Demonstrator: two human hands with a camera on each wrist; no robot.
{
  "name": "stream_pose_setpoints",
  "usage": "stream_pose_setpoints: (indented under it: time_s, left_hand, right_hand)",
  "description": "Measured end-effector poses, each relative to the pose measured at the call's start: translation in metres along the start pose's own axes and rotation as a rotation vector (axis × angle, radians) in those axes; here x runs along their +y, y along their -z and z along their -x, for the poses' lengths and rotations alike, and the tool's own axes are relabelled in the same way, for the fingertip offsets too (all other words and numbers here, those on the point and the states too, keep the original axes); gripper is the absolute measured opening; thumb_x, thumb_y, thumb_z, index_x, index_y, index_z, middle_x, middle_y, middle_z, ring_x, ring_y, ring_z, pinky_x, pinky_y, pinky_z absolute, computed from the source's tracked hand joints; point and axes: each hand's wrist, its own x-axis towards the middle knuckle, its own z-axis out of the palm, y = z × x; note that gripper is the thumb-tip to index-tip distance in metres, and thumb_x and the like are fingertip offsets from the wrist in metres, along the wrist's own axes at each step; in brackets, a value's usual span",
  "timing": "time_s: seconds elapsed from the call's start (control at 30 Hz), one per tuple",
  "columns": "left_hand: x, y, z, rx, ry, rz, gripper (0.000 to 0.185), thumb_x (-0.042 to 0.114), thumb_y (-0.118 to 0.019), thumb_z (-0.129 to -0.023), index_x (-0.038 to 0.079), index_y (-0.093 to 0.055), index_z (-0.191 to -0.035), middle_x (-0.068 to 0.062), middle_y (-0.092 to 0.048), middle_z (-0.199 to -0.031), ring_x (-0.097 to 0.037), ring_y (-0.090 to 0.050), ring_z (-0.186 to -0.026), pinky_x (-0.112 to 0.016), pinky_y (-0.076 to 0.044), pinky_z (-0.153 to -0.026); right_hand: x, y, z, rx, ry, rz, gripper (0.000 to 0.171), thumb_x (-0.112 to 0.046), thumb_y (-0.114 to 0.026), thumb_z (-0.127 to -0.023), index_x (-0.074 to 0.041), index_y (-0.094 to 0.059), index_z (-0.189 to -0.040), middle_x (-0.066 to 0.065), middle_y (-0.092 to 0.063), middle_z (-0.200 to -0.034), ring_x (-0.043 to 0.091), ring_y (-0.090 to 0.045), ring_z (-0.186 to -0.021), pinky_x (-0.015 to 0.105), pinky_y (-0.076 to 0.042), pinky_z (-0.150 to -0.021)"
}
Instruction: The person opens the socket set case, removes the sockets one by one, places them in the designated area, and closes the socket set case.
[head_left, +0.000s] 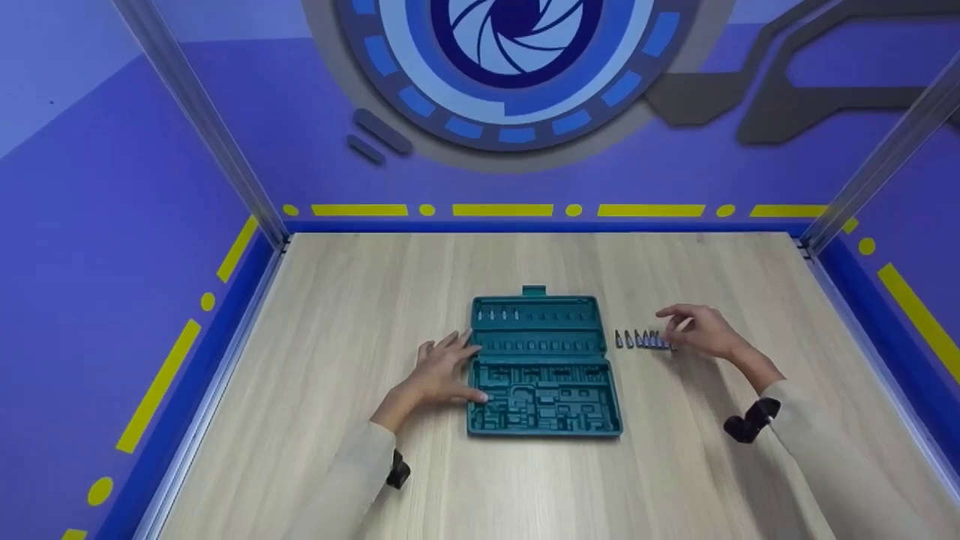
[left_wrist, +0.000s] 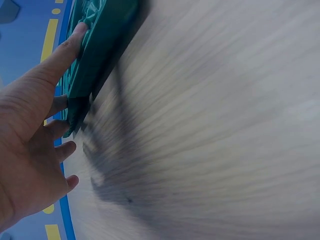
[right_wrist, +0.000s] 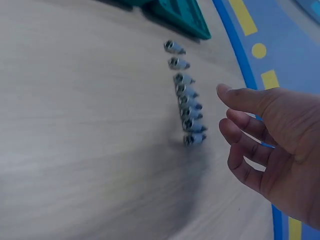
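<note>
A green plastic tool case [head_left: 545, 433] lies unfolded on the table, its moulded lower half toward me. My left hand [head_left: 439, 373] is spread along its left edge; the thumb [left_wrist: 75, 40] rests on the rim in the left wrist view, and the other fingers reach past the hinge corner. To the right of the case, several small metal socket bits [right_wrist: 189, 101] stand in a row. Close beside them hovers my right hand [head_left: 701, 331], fingers loosely bent and nothing between them. A few similar bits [head_left: 491, 315] sit in the top left slots of the case.
The wooden table [head_left: 360, 300] is bounded by blue printed panels [head_left: 510, 187] at the back and both sides. Metal corner posts [head_left: 217, 142] rise at the back corners. The latch tab [head_left: 534, 290] sticks out from the case's far edge.
</note>
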Motion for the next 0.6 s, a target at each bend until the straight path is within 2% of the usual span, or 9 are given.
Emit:
stream_pose_setpoints:
  time_s: [0.17, 0.37, 0.47, 0.6]
  left_hand:
    - [0.0, 0.001, 0.0, -0.003, 0.01, 0.002, 0.097, 0.057, -0.085, -0.076, 0.014, -0.046, -0.155, -0.013, -0.021, -0.171, -0.04, -0.016, -0.158, -0.068, -0.012, -0.121]
    - [0.0, 0.002, -0.001, -0.005, 0.017, -0.002, 0.098, 0.057, -0.085, -0.076, 0.014, -0.046, -0.155, -0.012, -0.02, -0.171, -0.039, -0.016, -0.159, -0.067, -0.011, -0.122]
    - [0.0, 0.002, -0.001, -0.004, 0.019, 0.0, 0.098, 0.057, -0.085, -0.076, 0.014, -0.046, -0.155, -0.012, -0.02, -0.171, -0.039, -0.016, -0.159, -0.067, -0.01, -0.122]
    - [0.0, 0.0, 0.0, -0.003, 0.014, 0.007, 0.098, 0.057, -0.085, -0.076, 0.013, -0.046, -0.154, -0.012, -0.021, -0.171, -0.039, -0.016, -0.159, -0.067, -0.01, -0.122]
  right_hand:
    - [-0.016, -0.008, -0.016, -0.017, 0.027, -0.033, 0.034, -0.004, -0.069, -0.095, 0.009, -0.064, -0.127, 0.02, -0.072, -0.098, 0.009, -0.064, -0.079, 0.017, -0.051, -0.07]
    - [-0.035, -0.029, -0.04, -0.064, 0.017, -0.068, 0.036, -0.008, -0.068, -0.097, 0.006, -0.064, -0.13, 0.021, -0.072, -0.102, 0.016, -0.066, -0.081, 0.019, -0.051, -0.072]
    - [-0.044, -0.042, -0.052, -0.093, -0.001, -0.094, 0.038, -0.014, -0.068, -0.098, 0.004, -0.064, -0.131, 0.02, -0.072, -0.103, 0.021, -0.066, -0.082, 0.024, -0.052, -0.072]
    - [-0.057, -0.06, -0.067, -0.122, 0.024, -0.121, 0.039, -0.019, -0.068, -0.099, 0.003, -0.063, -0.132, 0.019, -0.071, -0.101, 0.029, -0.067, -0.082, 0.031, -0.054, -0.069]
